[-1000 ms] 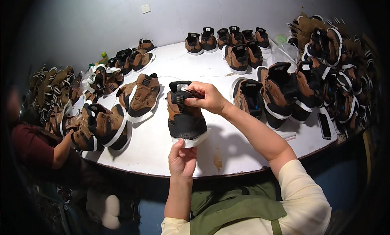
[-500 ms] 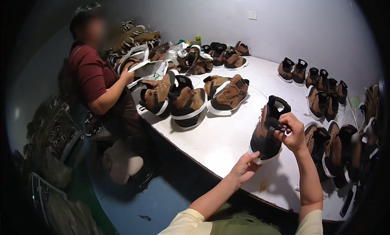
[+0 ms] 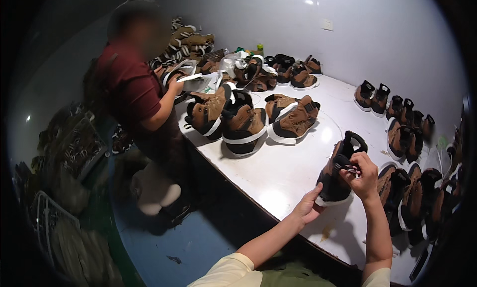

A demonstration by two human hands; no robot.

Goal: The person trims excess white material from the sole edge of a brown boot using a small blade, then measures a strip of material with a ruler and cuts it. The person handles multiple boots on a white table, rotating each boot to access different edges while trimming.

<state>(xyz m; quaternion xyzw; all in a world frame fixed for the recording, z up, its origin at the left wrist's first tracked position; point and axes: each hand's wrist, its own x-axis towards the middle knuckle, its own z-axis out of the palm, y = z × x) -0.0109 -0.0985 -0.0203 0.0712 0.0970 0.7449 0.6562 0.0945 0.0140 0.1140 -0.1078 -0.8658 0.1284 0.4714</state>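
A brown and black shoe (image 3: 328,180) with a white sole stands on the near part of the white table, its toe pointing at me. My left hand (image 3: 309,207) grips the toe end, thumb on the upper and fingers by the sole. With its fingers pinched together, my right hand (image 3: 365,174) holds a black padded flap (image 3: 342,163) at the shoe's opening, which looks like the tongue. The fingers hide part of the flap and the shoe's side. Something thin and pale shows at the right fingertips, too small to name.
Several similar shoes (image 3: 243,120) stand mid-table to the left, and rows of pairs (image 3: 412,187) line the right side. A co-worker in a dark red shirt (image 3: 129,83) handles a shoe at the table's left edge. Behind lies a heap of shoes (image 3: 191,41).
My view has turned slightly left, so the table sits further right. Both my hands stay on the shoe. The co-worker has leaned toward the table, bringing the held things closer to it.
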